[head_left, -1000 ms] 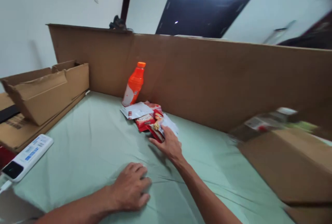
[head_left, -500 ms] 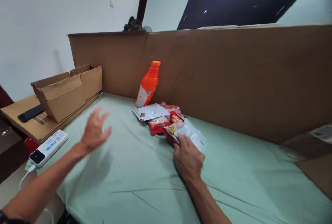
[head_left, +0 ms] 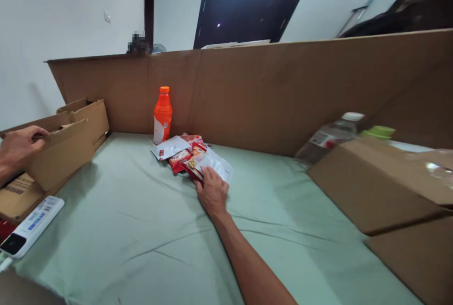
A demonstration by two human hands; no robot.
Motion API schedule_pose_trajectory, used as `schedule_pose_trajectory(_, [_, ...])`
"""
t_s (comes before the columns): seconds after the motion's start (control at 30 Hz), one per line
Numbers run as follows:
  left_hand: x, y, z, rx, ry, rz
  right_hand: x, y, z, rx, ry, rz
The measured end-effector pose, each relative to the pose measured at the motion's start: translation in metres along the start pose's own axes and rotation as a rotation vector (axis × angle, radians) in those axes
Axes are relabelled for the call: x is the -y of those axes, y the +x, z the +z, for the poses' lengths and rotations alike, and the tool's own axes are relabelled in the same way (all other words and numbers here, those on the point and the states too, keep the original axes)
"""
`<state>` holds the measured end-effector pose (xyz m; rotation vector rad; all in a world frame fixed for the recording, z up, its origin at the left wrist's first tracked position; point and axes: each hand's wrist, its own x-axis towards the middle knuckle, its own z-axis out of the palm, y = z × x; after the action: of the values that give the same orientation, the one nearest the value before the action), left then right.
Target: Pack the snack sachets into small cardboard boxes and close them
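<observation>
My left hand [head_left: 23,147] is at the open cardboard box [head_left: 65,154] on the left, its fingers curled over the box's rim. What lies inside the box is mostly hidden. My right hand [head_left: 212,192] is closed on the near edge of a red and white snack packet [head_left: 217,163], which still lies on the pile. Under and beside it are a red packet [head_left: 178,160] and a white packet [head_left: 171,147]. Just behind the pile, an orange bottle [head_left: 163,114] stands upright near the cardboard wall.
A tall cardboard wall [head_left: 255,93] runs along the back of the green cloth [head_left: 148,229]. At the left edge lies a white power bank [head_left: 35,225] with a cable. A clear plastic bottle [head_left: 329,137] leans by another cardboard box [head_left: 375,182] on the right, near a green lid-like thing [head_left: 378,132].
My left hand has moved left from above the cloth to the cardboard box. My right hand stays at the packets. The view has turned right, bringing the clear bottle and right-hand box into sight.
</observation>
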<state>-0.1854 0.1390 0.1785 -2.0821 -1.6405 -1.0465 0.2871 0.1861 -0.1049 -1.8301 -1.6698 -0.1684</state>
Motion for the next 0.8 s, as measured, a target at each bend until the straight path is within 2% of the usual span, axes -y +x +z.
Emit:
schedule_pose_trajectory(0.13, [-0.052, -0.035, -0.009, 0.126, 0.123, 0.035, -0.001, 0.001, 0.002, 0.0, 0.033, 0.007])
schedule_pose_trajectory(0.2, [-0.084, -0.055, -0.009, 0.192, 0.07, 0.148, -0.002, 0.001, 0.001, -0.002, 0.055, 0.012])
schedule_pose_trajectory(0.3, [-0.13, -0.083, -0.002, 0.267, -0.118, 0.406, -0.003, 0.0, -0.001, -0.005, 0.091, 0.005])
schedule_pose_trajectory(0.37, [-0.152, -0.098, 0.004, 0.308, -0.195, 0.487, -0.006, -0.001, -0.003, -0.007, 0.115, -0.006])
schedule_pose_trajectory(0.5, [-0.177, -0.115, 0.012, 0.326, -0.269, 0.509, -0.012, 0.002, -0.004, -0.009, 0.156, -0.017])
schedule_pose_trajectory(0.8, [-0.202, -0.14, 0.025, 0.264, -0.323, 0.518, -0.022, 0.004, -0.007, -0.019, 0.166, 0.069])
